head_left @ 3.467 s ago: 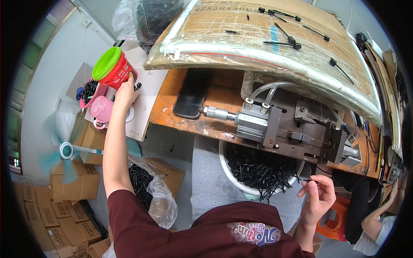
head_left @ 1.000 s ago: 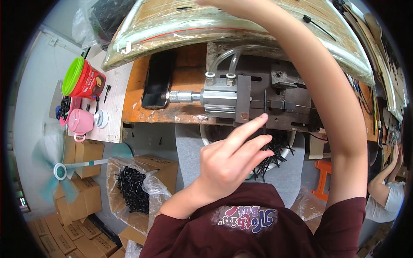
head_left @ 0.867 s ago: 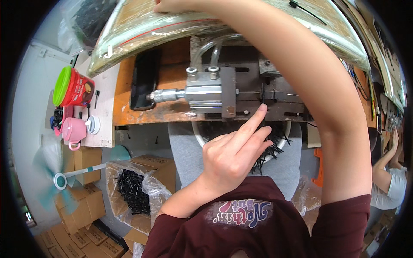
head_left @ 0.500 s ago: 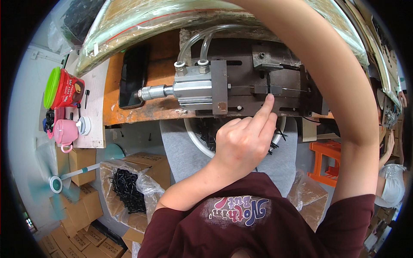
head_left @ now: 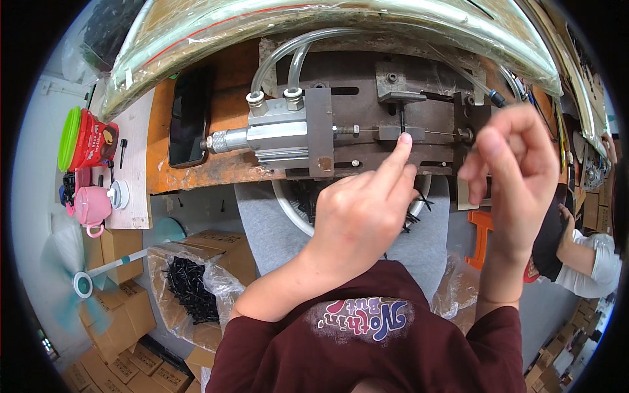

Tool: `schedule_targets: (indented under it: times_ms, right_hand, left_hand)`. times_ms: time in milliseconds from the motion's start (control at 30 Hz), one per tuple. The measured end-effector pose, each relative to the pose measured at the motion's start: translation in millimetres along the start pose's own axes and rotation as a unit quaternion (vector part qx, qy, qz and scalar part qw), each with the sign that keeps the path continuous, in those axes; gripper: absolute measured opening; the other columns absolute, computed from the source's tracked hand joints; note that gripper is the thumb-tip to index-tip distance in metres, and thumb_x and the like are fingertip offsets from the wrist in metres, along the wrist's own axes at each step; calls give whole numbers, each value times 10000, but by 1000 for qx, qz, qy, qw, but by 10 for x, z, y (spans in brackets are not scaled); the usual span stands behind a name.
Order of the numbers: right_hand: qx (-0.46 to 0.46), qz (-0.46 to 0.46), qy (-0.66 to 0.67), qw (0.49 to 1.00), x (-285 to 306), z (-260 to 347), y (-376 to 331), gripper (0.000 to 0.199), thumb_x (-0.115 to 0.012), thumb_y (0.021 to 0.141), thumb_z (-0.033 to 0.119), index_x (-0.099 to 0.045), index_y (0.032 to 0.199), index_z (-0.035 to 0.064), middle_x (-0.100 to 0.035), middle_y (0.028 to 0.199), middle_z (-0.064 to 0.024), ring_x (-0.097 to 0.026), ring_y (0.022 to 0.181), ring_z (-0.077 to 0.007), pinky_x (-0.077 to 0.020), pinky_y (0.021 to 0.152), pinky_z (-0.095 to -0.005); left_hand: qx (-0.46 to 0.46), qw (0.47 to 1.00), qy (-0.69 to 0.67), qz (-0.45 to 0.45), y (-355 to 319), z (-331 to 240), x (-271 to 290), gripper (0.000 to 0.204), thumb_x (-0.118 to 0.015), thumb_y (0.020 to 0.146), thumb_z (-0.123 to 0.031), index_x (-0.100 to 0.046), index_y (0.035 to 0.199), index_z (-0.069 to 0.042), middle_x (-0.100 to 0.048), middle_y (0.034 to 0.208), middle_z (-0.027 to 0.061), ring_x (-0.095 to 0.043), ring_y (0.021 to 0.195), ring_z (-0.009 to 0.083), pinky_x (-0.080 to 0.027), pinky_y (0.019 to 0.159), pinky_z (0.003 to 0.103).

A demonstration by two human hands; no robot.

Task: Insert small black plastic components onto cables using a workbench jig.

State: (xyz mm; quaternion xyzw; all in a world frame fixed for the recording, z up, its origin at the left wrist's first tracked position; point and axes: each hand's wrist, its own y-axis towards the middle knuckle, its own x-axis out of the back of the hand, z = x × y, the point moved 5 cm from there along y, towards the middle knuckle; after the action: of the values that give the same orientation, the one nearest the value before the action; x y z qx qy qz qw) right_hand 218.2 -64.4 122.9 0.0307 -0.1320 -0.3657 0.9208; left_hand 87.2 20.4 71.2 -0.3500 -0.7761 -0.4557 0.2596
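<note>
A metal fixture with an air cylinder [head_left: 278,136] lies across the bench edge in front of me. A slim black rod [head_left: 402,119] stands crosswise at a small grey block [head_left: 414,134], which a thin wire lines up with. My left hand [head_left: 363,213] stretches its index finger to the rod's near end and touches it there; its other fingers are curled and the thumb is hidden. To the right of the fixture my right hand [head_left: 514,170] is raised in the air, fingers loosely bent and apart, with nothing visible in it.
A white-rimmed tub [head_left: 282,203] of black pieces sits at my lap. On the left are a phone [head_left: 189,121], a red tub [head_left: 98,141], a pink cup [head_left: 92,204], a fan [head_left: 83,285] and a bag of black parts [head_left: 190,288]. Another person [head_left: 583,265] is at the right.
My right arm has come back from reaching over the far side, and its hand is now in view. A threaded rod sticks farther out of the cylinder. The left index finger stays at the black rod.
</note>
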Motion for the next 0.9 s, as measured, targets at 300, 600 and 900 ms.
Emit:
schedule_targets:
  times_ms: [300, 600, 900]
  right_hand:
    - [-18, 33, 256, 966, -249, -403, -565, 173, -686, 787, -167, -621, 939, -116, -699, 902, -230, -728, 844, -289, -619, 744, -356]
    - [19, 50, 324, 945, -356, -325, -611, 150, -672, 784, -186, -583, 829, -74, -688, 908, -309, -730, 850, -330, -625, 756, -392]
    - [92, 38, 176, 979, -320, -300, -641, 130, -700, 769, -159, -623, 819, -67, -710, 876, -269, -740, 806, -295, -628, 695, -348]
  left_hand:
    - [93, 966, -211, -115, -24, 136, 330, 312, -576, 991, -152, -699, 753, 8, -482, 584, -4, -383, 503, 73, -271, 476, 242]
    - [142, 944, -274, -115, -60, 178, 313, 339, -710, 827, 15, -512, 553, -6, -340, 514, 22, -293, 448, 104, -212, 418, 294]
    - [124, 956, -248, -95, -58, 115, 337, 328, -702, 817, 33, -516, 550, -7, -368, 507, 38, -324, 424, 124, -240, 402, 298]
